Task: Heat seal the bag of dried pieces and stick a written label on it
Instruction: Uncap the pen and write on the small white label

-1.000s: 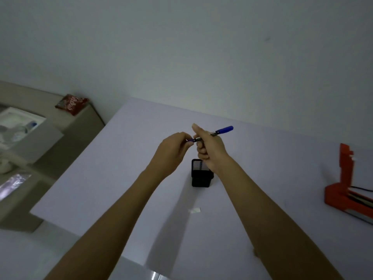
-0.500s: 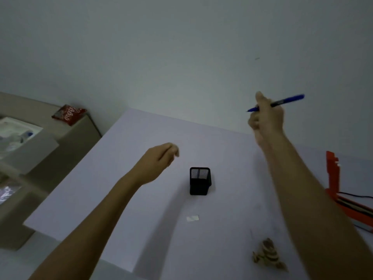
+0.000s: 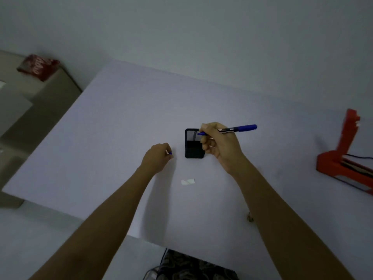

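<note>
My right hand point(image 3: 221, 146) grips a blue pen point(image 3: 238, 128), uncapped, lying almost level with its tip over the black mesh pen holder point(image 3: 192, 144). My left hand point(image 3: 158, 157) is curled just left of the holder, and a small blue bit, likely the pen cap, shows at its fingertips. A small white label point(image 3: 188, 181) lies flat on the white table point(image 3: 113, 126) in front of the holder, between my forearms. The red heat sealer point(image 3: 343, 160) stands at the right edge. A scrap of the dried pieces point(image 3: 250, 218) peeks out beside my right forearm; the bag is mostly hidden.
A red snack packet point(image 3: 38, 66) lies on a beige box point(image 3: 26, 110) to the left of the table. A black cable point(image 3: 361, 157) runs from the sealer. A dark patterned object point(image 3: 193, 267) sits below the table's near edge.
The pen was pulled apart between both hands, then my right hand swung it up and right. Now it has come back down over the pen holder, and my left hand has sunk toward the table.
</note>
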